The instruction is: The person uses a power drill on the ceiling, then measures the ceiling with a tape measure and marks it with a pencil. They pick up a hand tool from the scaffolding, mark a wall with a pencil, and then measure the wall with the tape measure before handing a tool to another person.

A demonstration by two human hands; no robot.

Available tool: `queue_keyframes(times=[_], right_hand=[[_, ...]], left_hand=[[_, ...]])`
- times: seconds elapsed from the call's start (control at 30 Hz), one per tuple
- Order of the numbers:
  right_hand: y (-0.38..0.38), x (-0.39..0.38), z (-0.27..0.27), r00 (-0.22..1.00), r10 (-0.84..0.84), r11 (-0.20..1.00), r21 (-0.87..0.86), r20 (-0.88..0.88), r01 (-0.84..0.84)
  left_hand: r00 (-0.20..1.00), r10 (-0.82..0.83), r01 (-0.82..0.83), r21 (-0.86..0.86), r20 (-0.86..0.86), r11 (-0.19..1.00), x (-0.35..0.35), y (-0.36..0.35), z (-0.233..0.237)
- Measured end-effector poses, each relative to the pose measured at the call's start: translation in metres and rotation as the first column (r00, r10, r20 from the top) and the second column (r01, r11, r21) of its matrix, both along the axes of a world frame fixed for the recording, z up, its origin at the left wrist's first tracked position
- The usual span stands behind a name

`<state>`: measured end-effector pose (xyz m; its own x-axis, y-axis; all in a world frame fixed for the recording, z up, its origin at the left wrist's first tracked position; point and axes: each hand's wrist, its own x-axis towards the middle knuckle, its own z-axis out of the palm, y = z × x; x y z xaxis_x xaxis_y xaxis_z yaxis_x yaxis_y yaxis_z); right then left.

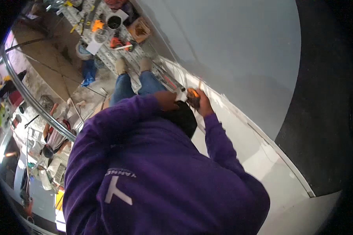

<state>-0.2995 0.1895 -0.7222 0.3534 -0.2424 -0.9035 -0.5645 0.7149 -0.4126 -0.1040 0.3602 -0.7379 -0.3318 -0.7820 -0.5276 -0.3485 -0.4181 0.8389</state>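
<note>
My right hand point(203, 104) is closed round a small orange-and-black tool point(193, 96), compact and rounded like a tape measure. A thin light-coloured stick point(200, 84) points up beside its fingers. Just to the left, my left hand point(167, 100) is closed, its fingers at a small white piece point(180, 94) that sits against the tool. Both hands are in front of my waist, close to the wall ledge. A black bulge point(183, 118) at my waist lies right below them, partly covered by the purple sleeve.
My shoes point(121, 66) stand on a perforated metal platform point(106, 58). Farther along it lie an orange-red power tool point(116, 42), a black-filled cup point(114, 22), a clear cup point(100, 36) and a tub point(139, 30). A metal rail point(39, 107) runs left; a grey wall point(231, 43) rises right.
</note>
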Motion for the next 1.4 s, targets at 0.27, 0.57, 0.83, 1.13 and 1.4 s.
queue_keyframes(times=[0.27, 0.57, 0.83, 1.13, 1.4], right_hand=[[-0.052, 0.11, -0.064, 0.433, 0.89, 0.448, 0.104, -0.14, -0.888], [-0.088, 0.06, -0.03, 0.882, 0.469, 0.801, 0.444, -0.048, -0.402], [-0.089, 0.115, -0.049, 0.733, 0.677, 0.592, -0.538, -0.072, -0.6], [0.008, 0.236, 0.056, 0.202, 0.976, 0.183, -0.789, 0.077, -0.586], [-0.049, 0.398, 0.181, 0.49, 0.867, 0.318, -0.861, 0.094, -0.398]], left_hand=[[0.994, 0.081, -0.087, -0.092, -0.069, 0.992, 0.007, -0.018, 0.007], [0.975, 0.103, -0.127, -0.11, -0.197, 0.986, 0.004, -0.063, 0.036], [0.858, 0.511, -0.509, 0.046, -0.048, 0.86, 0.021, -0.032, -0.003], [-0.563, 0.694, -0.592, 0.805, -0.449, 0.041, 0.038, 0.029, 0.02], [-0.751, 0.625, -0.542, 0.74, -0.213, -0.399, 0.039, 0.181, -0.019]])
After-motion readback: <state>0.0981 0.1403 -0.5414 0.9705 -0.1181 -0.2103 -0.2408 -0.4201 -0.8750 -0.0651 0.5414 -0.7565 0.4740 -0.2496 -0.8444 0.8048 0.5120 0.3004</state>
